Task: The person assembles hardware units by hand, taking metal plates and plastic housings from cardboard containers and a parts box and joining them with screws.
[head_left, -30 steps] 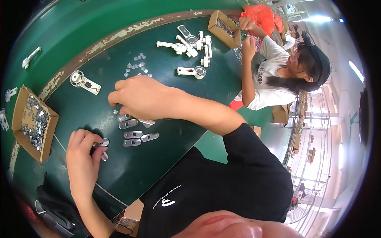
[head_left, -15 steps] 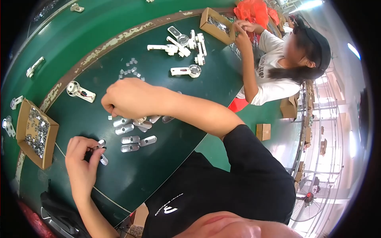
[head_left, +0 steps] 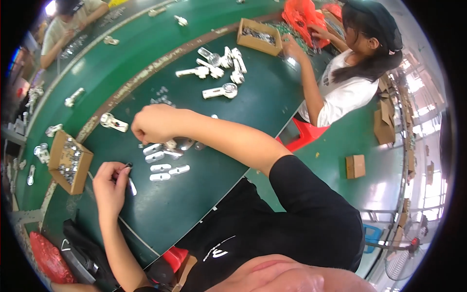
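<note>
The silver plate (head_left: 132, 187) is at the left hand (head_left: 109, 182), jutting past the thumb over the table (head_left: 170, 209). From here it has turned: half a second ago its flat face caught the light on both sides of the pinch, and now I see a slim sliver below and a small dark bit (head_left: 129, 165) by the fingertips. I'd take that as the piece being tilted or steadied, with the work in hand much where it was. The left fingers are nearly closed, thumb against forefinger, with the plate between them. The right hand (head_left: 158, 124) has its fingers bent together, tips down, just beside a tiny clear block (head_left: 140, 145); whether they grip anything I can't tell.

Next to the right hand, the loose silver plates (head_left: 160, 176) lie much as they did. Farther out are scattered clear blocks (head_left: 163, 95), a lone white device (head_left: 114, 122), a group of white devices (head_left: 221, 91) and, on the left, a cardboard box (head_left: 83, 168) of small shiny parts.

The view has swung, bringing a second worker (head_left: 61, 34) into the upper left. The nearer co-worker's hands, together before, are now apart, one of them (head_left: 320, 33) at the red bag (head_left: 296, 14).
</note>
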Demonstrator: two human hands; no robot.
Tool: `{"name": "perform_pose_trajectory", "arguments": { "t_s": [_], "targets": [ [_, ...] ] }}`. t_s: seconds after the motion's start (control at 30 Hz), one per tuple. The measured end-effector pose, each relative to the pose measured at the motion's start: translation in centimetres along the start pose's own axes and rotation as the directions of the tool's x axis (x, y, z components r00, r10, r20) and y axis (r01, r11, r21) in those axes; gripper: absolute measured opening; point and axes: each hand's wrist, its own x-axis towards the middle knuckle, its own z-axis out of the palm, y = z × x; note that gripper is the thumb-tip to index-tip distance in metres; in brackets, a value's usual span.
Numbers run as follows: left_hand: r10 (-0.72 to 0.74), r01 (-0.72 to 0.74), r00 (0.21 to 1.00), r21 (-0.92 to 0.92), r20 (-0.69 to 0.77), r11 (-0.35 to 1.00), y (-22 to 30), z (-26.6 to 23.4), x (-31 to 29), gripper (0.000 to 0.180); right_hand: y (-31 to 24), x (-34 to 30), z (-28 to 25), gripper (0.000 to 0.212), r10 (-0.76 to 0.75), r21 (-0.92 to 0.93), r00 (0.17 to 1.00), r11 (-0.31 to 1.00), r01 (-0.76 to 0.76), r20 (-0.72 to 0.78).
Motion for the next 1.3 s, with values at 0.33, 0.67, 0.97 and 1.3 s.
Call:
{"name": "perform_pose_trajectory", "arguments": {
  "t_s": [0.33, 0.67, 0.97, 1.3],
  "targets": [
    [0.175, -0.159, 0.979, 0.146, -0.101, 0.976, -3.1, -0.3, -0.6, 0.02, -2.4, -1.1, 0.0, 0.014, -0.236, -0.014, 0.969, 0.972, 0.235, -0.075],
    [0.184, -0.166, 0.944, 0.088, -0.273, 0.982, -4.7, 0.8, -1.8, 0.01, -1.9, -0.1, 0.9, 0.007, -0.236, -0.015, 0.969, 0.972, 0.236, -0.071],
    [0.078, -0.138, 0.947, -0.175, -0.31, 0.975, -3.7, 0.0, -0.7, 0.018, -2.6, -1.1, -1.0, 0.008, -0.205, 0.015, 0.977, 0.978, 0.206, -0.056],
    [-0.177, 0.018, 0.927, -0.431, -0.332, 0.902, -3.2, -1.6, 3.5, 0.018, -1.3, 1.4, -5.4, 0.019, -0.202, 0.124, 0.976, 0.97, 0.211, -0.079]
  ]
}}
